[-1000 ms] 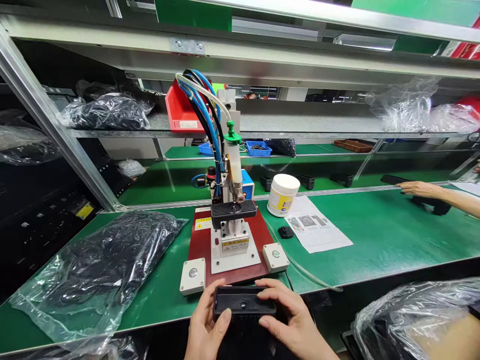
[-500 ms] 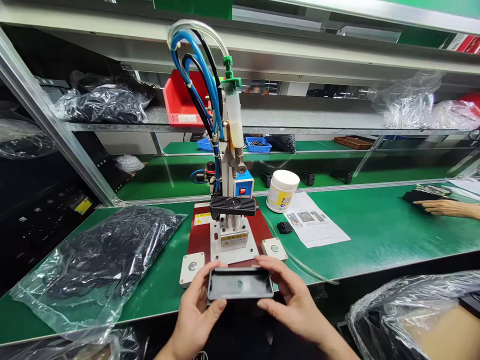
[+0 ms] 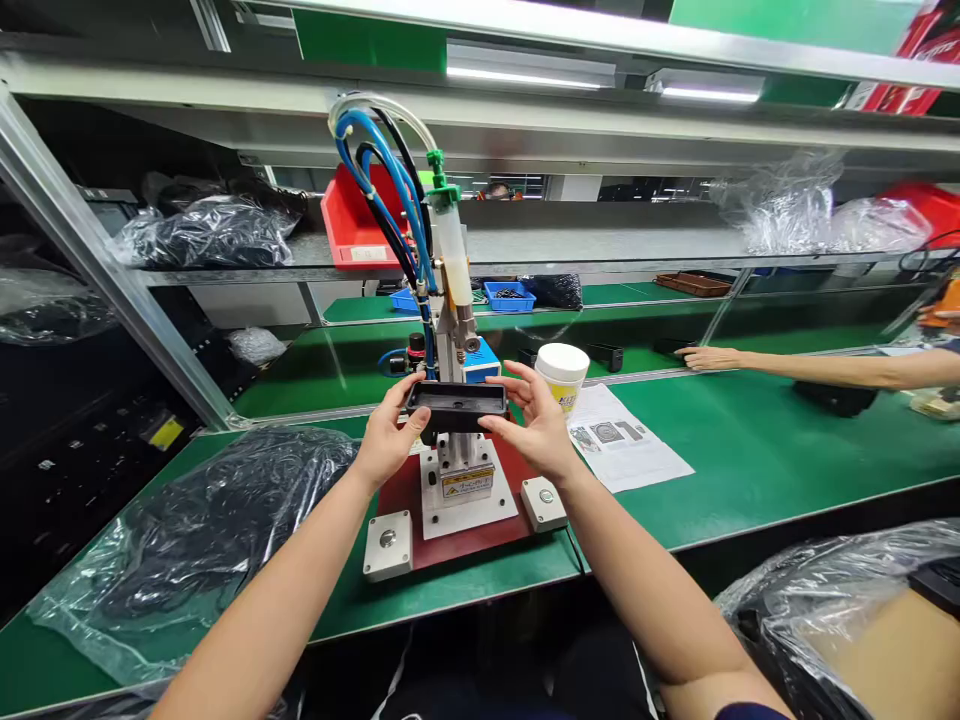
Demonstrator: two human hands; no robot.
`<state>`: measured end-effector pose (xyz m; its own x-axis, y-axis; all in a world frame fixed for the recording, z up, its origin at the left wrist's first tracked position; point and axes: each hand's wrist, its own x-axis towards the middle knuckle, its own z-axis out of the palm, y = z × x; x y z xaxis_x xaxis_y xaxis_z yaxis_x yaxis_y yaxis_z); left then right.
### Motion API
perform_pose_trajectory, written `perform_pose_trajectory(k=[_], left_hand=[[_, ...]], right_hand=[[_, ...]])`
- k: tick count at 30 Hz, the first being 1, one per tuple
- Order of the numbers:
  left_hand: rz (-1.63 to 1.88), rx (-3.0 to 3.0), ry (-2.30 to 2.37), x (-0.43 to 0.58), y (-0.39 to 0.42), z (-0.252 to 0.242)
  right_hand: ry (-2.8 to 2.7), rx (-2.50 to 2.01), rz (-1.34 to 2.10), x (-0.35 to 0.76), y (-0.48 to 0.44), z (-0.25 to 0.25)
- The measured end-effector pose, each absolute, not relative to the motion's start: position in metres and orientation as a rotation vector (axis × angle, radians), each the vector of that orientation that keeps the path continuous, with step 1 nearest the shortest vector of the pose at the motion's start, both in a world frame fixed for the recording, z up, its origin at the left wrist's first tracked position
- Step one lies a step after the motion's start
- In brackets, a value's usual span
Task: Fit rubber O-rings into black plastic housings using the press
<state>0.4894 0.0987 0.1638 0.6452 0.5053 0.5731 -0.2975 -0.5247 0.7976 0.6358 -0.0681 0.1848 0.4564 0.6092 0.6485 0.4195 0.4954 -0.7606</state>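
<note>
Black case point(image 3: 457, 408), head view: located between my two hands, in front of the upright column of the dispensing machine point(image 3: 450, 340) and above its red base plate point(image 3: 442, 550). Half a second earlier I held it lower and closer to me, at the front edge of the desk point(image 3: 480, 607); it is now raised and farther forward, at the end of my extended arms. Its recess faced me more squarely then; now the near outer wall shows below the rim. The co-worker's hand point(image 3: 705, 358), previously on a dark item at far right, is now at a black part point(image 3: 670, 347) farther back.

Orientation: the recess points upward and toward me. The long axis runs left to right, nearly level, with one short end toward each hand.

Grip: my left hand point(image 3: 390, 430) pinches the left end between thumb and fingers; my right hand point(image 3: 536, 425) pinches the right end likewise. The case and hands block the fixture top, so I cannot tell whether they touch it.
</note>
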Motion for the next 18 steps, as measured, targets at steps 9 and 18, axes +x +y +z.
perform_pose_trajectory(k=[9,18], left_hand=[[0.944,1.754,0.251,0.505,0.099,0.155],[1.161,1.583,0.309,0.523,0.081,0.147]], right_hand=[[-1.131,-1.243,0.147,0.650,-0.058,0.172],[-1.233,-1.251,-0.025,0.646,-0.060,0.162]])
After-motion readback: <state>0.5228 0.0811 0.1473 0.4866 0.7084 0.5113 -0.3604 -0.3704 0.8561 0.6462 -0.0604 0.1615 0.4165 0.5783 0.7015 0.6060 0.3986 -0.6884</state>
